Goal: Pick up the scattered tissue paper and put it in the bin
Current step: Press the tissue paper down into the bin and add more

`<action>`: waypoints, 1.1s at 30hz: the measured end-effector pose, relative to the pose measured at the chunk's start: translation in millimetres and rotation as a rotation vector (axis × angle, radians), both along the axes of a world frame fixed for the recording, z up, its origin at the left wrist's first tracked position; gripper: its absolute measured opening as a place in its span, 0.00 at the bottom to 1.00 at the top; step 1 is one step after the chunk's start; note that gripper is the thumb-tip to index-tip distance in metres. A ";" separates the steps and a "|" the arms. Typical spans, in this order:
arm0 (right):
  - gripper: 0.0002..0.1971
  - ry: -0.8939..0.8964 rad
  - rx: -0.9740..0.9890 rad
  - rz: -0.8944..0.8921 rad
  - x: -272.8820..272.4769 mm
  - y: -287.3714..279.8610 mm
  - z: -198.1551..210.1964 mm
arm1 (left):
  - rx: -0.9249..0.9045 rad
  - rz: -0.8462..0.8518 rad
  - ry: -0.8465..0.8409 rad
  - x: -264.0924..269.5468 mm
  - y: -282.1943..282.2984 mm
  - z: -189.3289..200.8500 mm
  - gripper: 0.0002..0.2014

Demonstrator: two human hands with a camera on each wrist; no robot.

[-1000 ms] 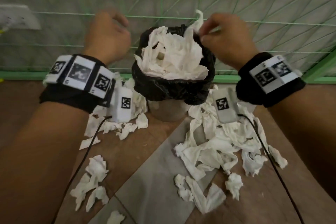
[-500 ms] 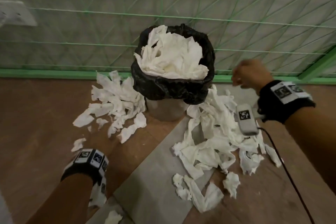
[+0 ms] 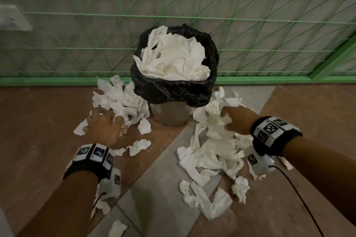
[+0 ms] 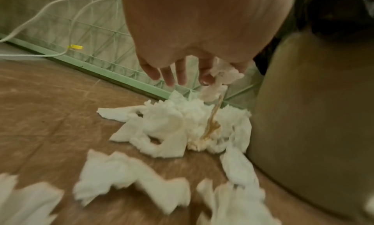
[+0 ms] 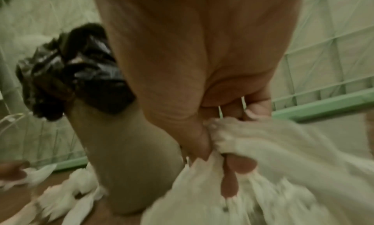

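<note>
White tissue (image 3: 210, 152) litters the floor (image 3: 38, 121) either side of the heaped bin (image 3: 174, 90); our right hand (image 3: 236, 120) clamps a bunch, our left hand (image 4: 192, 65) pinches a scrap. We gather fuller handfuls, then press down.

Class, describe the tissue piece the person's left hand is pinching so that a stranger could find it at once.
Start at the bin with the black liner by the green fence. On its left lies a heap of white tissue; the left hand hangs over it. The pinched piece dangles from the fingertips clear of the floor, unlike its neighbours.
</note>
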State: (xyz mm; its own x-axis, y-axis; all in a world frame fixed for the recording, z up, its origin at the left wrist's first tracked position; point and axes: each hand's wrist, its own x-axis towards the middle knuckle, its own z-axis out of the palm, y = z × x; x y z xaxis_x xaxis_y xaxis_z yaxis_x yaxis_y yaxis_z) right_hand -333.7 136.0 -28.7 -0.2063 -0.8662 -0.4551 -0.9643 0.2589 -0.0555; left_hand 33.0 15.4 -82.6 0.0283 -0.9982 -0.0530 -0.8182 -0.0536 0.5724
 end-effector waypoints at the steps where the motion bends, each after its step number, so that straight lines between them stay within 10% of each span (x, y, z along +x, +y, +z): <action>1: 0.15 0.029 -0.016 -0.011 -1.1 -4.4 10.2 | 0.016 -0.018 0.154 -0.4 -3.2 6.8 0.12; 8: 0.18 -0.094 -0.094 -0.152 9.6 -15.6 50.6 | 0.088 0.070 0.622 -7.9 -16.8 25.7 0.13; 14: 0.07 -0.094 -0.339 -0.221 -9.4 -36.5 105.7 | 0.006 0.077 0.538 -9.3 -20.6 43.2 0.17; 19: 0.10 -0.442 -0.761 -0.246 7.7 -62.3 196.6 | 0.055 0.124 0.467 -10.8 -19.9 71.3 0.14; 23: 0.08 -1.046 -1.071 -0.263 48.5 -76.2 238.7 | 0.157 0.117 0.592 -14.2 -26.3 92.0 0.14; 28: 0.16 -0.855 -1.085 -0.178 85.8 -99.6 211.4 | 0.095 -0.086 0.589 -12.9 -34.7 127.2 0.12; 33: 0.15 -0.055 -0.565 0.118 93.9 -101.5 143.5 | -0.040 -0.161 0.621 -24.0 -38.5 171.7 0.13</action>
State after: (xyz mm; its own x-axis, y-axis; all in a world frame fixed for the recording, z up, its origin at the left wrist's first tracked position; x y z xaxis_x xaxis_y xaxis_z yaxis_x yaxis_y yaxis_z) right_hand -239.9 34.4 114.8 -0.0831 -0.9936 0.0771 -0.9766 0.0658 -0.2046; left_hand 9.0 -23.2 89.1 -0.1459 -0.9890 0.0261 -0.3294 0.0734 0.9413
